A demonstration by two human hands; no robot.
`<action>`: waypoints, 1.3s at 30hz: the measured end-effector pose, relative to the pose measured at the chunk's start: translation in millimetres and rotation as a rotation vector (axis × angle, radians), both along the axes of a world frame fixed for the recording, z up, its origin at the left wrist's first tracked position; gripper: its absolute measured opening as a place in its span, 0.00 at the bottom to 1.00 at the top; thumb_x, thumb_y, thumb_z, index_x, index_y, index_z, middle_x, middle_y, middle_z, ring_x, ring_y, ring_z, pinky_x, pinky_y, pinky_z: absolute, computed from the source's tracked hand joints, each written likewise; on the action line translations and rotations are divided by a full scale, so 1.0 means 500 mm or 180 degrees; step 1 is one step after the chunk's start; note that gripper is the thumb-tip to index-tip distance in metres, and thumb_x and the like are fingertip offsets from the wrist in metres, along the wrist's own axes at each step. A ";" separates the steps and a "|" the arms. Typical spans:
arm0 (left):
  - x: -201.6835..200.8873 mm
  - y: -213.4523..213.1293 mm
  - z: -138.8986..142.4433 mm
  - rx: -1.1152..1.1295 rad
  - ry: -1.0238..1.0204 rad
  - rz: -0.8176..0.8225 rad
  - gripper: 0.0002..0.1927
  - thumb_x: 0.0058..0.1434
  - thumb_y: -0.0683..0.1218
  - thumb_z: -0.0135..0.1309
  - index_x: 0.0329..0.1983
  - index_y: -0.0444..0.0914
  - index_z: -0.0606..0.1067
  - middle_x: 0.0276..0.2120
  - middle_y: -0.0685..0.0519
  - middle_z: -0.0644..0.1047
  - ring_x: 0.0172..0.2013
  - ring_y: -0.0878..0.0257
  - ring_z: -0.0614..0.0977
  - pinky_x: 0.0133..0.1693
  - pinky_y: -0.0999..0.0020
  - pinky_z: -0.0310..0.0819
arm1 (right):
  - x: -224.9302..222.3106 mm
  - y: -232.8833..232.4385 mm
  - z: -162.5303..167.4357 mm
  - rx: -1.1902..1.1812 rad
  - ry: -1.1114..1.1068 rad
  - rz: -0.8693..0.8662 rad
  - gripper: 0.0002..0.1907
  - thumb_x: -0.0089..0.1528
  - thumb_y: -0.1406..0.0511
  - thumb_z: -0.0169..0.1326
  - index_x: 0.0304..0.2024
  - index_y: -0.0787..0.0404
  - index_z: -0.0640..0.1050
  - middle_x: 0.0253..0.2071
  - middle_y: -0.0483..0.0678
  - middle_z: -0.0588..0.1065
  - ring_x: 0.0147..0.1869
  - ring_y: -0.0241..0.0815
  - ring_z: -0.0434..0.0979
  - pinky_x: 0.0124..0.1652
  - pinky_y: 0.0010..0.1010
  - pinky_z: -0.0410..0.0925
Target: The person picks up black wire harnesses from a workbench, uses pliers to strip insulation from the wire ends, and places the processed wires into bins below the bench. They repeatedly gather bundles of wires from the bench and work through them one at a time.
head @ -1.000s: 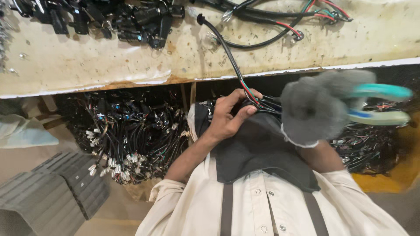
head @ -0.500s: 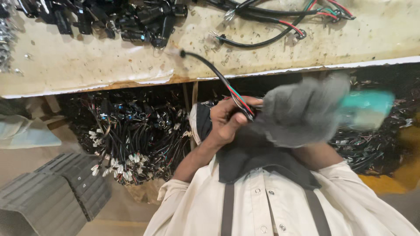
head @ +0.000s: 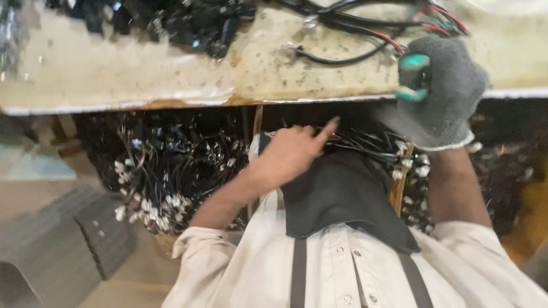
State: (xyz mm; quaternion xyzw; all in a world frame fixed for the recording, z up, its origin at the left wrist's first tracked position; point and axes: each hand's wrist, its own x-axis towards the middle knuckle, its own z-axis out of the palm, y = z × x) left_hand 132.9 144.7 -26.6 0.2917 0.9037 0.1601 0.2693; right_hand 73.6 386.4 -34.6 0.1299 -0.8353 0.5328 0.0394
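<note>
I am looking down at my worn workbench (head: 142,80). My right hand (head: 442,91), in a grey glove, is squeezing a tool with teal handles (head: 412,77) just over the bench's front edge. The tool looks hard and light; I think the handles are the best place to grip it. My bare left hand (head: 294,151) is hanging below the bench edge, holding nothing, fingers loose, one pointing at the black wires (head: 359,142) under the bench. They look soft and bendy.

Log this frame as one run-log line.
left hand: bare, over black wire bundle | right hand: grey glove, grip on teal-handled cutters | workbench
</note>
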 end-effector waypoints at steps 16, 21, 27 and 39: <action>-0.099 -0.177 -0.050 0.2348 0.1453 0.2609 0.24 0.60 0.36 0.69 0.58 0.39 0.75 0.46 0.49 0.77 0.45 0.60 0.79 0.46 0.66 0.76 | -0.034 -0.009 -0.021 0.3166 0.0370 0.0191 0.18 0.68 0.59 0.65 0.52 0.58 0.73 0.35 0.50 0.75 0.32 0.50 0.79 0.27 0.41 0.68; -0.023 -0.075 -0.048 0.4247 -0.1025 0.2562 0.20 0.66 0.41 0.62 0.60 0.35 0.74 0.44 0.52 0.79 0.42 0.66 0.80 0.46 0.72 0.77 | -0.032 -0.023 -0.010 0.3228 0.0380 0.0337 0.27 0.66 0.63 0.67 0.62 0.61 0.70 0.32 0.51 0.76 0.30 0.49 0.79 0.23 0.42 0.67; 0.004 0.007 -0.070 0.3910 -0.2043 0.2194 0.18 0.73 0.47 0.54 0.64 0.37 0.76 0.33 0.56 0.75 0.30 0.70 0.73 0.38 0.76 0.69 | -0.018 -0.008 0.083 0.0578 -0.1089 -0.0136 0.14 0.65 0.71 0.58 0.52 0.58 0.74 0.35 0.50 0.76 0.32 0.47 0.79 0.30 0.36 0.70; 0.017 0.024 -0.059 0.3269 -0.1095 0.2138 0.15 0.71 0.43 0.56 0.59 0.35 0.73 0.37 0.51 0.80 0.36 0.69 0.79 0.41 0.72 0.74 | 0.081 -0.041 -0.003 0.0450 -0.0144 0.0457 0.10 0.65 0.62 0.60 0.47 0.57 0.77 0.38 0.47 0.78 0.42 0.47 0.82 0.43 0.37 0.74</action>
